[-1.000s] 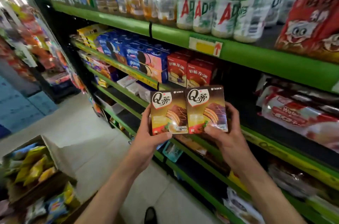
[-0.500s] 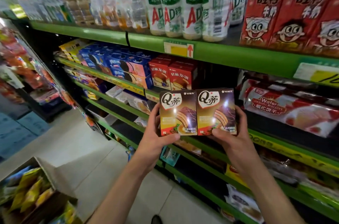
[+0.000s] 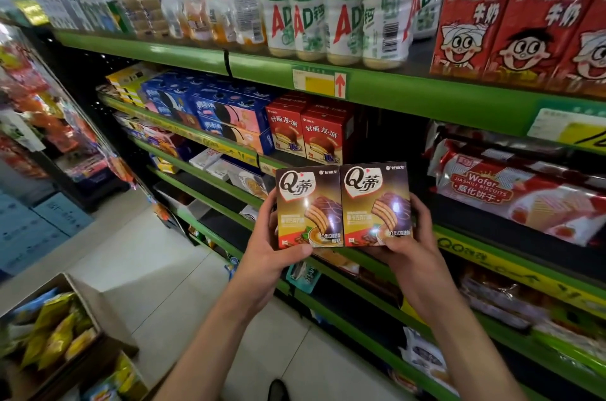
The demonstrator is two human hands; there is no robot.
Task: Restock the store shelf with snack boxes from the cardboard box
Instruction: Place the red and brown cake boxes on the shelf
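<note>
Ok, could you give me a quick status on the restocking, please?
Left hand grips left brown box, right hand grips right brown box. Boxes side by side before shelf gap, beside red boxes. Nothing in the way.

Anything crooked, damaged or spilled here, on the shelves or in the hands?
Nothing stands out. The left hand and right hand hold two brown snack boxes upright, side by side and undented, before a dark gap in the shelf beside the red boxes. Shelf goods stand in order.

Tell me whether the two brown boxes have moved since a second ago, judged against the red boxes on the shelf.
Yes. The two brown boxes have moved up, closer to the red boxes, their tops now just under them.
</note>
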